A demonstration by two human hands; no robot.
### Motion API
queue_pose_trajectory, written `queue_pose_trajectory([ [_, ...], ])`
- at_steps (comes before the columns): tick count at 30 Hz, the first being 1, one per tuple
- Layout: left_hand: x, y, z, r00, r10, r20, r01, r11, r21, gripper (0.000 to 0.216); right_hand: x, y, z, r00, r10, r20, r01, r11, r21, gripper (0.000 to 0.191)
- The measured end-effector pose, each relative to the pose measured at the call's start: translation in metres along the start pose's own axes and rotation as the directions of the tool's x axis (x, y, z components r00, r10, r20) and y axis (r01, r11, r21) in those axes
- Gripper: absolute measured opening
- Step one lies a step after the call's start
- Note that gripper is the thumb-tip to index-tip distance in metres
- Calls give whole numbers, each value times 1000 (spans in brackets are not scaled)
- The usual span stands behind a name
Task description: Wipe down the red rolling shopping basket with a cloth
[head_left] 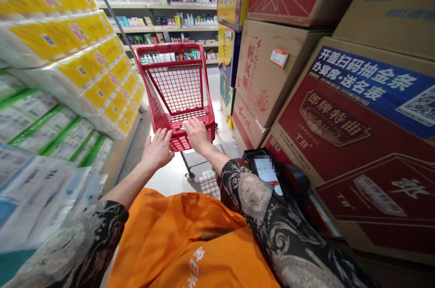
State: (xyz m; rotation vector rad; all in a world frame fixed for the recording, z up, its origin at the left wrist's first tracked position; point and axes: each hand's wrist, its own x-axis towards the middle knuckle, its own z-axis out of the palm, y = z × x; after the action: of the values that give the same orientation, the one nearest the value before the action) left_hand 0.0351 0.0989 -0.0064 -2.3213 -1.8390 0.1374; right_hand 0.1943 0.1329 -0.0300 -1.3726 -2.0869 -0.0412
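A small red shopping cart (178,64) with a plastic mesh basket stands in front of me, in the middle of the view. My left hand (158,148) is at the near left corner of the basket, its fingers stretched forward and the palm down. At the near rim, my right hand (197,135) lies with its fingers extended over the edge. Neither hand is wrapped round the cart, and the undersides of both are hidden. An orange apron (190,238) covers my front, below the hands.
Yellow-and-white tissue packs (81,48) are stacked on the left, above green-and-white packs (50,129). Large cartons (265,70) line the right side. Shelves of bottles and boxes (170,5) cross the far end. A phone (267,170) with a lit screen sits low right.
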Motion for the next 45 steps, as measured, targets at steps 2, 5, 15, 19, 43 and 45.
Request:
queue_pose_trajectory([
  [2, 0, -1, -1, 1000, 24, 19, -24, 1000, -3, 71, 3, -22, 11, 998, -61, 11, 61, 998, 2, 32],
  [5, 0, -6, -1, 1000, -21, 12, 21, 1000, -5, 70, 2, -19, 11, 996, -82, 21, 82, 996, -17, 32],
  [15, -8, 1, 2, 997, -75, -34, 74, 997, -19, 68, 1, -1, -3, 998, 62, 28, -61, 997, -55, 35],
  [19, -16, 2, 1, 998, -54, -34, 53, 998, -19, 67, -7, -27, 15, 994, -90, 53, 90, 996, 3, 36],
  [43, -27, 4, 2, 997, -14, -82, 13, 1000, -13, 68, -9, 31, -18, 971, 238, -1, -238, 971, 0, 38],
  [45, -27, 7, 1, 996, -13, -89, 13, 1000, -3, 67, -9, 27, -17, 976, 217, -23, -217, 976, 10, 38],
])
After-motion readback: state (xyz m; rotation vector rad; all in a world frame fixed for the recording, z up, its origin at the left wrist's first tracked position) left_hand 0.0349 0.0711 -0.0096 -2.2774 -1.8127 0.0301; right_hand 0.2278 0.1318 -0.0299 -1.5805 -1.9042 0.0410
